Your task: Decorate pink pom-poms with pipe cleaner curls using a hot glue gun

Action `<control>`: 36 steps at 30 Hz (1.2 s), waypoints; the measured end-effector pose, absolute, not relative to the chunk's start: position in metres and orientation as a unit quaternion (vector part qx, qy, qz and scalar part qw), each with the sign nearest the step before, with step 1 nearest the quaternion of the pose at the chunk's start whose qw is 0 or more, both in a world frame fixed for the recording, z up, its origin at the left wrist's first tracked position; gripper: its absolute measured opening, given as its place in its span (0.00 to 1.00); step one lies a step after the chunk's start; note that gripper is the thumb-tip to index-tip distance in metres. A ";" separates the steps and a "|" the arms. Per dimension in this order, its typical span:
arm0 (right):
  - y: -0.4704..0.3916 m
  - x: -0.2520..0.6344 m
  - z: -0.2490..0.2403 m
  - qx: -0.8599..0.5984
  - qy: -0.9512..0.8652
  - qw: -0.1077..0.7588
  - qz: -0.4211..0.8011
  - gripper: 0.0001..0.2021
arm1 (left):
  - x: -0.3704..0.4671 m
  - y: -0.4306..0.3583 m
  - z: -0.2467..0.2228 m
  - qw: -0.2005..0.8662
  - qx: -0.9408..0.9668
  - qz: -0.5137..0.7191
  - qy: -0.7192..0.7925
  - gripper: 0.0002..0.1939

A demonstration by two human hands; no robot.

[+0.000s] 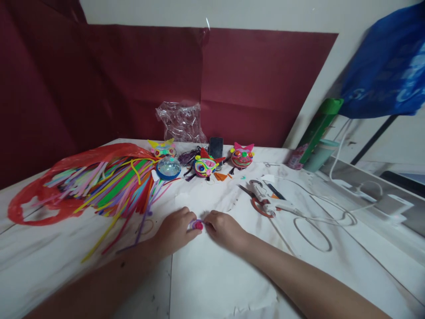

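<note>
A small coil (198, 225), pink in the middle with a pale purple outer ring, is between my two hands above a white paper sheet (219, 279). My left hand (176, 228) pinches its left side between thumb and fingers. From the right, my right hand (223, 227) has its fingers closed at the coil's edge, on what looks like the end of a purple strip. Beyond my hands stand three colourful animal-like heads: a blue and yellow one (205, 166), a pink one (242, 156) and a pale yellow one (163, 148).
Coloured pipe-cleaner-like strips (113, 181) spill from a red plastic bag (23, 208) at left. A clear dome (168, 167) and phone (216, 145) stand behind. Scissors (262, 207), a white glue gun (275, 204) and its looping cable (327, 248) lie right. A green tube (320, 126) leans farther back.
</note>
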State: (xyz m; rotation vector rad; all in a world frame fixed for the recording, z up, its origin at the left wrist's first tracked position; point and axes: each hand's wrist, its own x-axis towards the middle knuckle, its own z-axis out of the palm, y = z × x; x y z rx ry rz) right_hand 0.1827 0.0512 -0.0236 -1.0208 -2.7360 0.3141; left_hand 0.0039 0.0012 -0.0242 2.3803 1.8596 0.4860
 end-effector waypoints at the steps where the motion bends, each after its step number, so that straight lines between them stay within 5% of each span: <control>1: 0.051 0.182 -0.024 -0.345 -0.925 0.106 0.117 0.11 | 0.004 0.001 -0.024 0.044 0.779 0.159 0.605 0.07; 36: 0.049 0.174 -0.038 -0.356 -0.915 0.150 0.114 0.11 | 0.003 -0.004 -0.011 0.019 0.799 0.073 0.597 0.09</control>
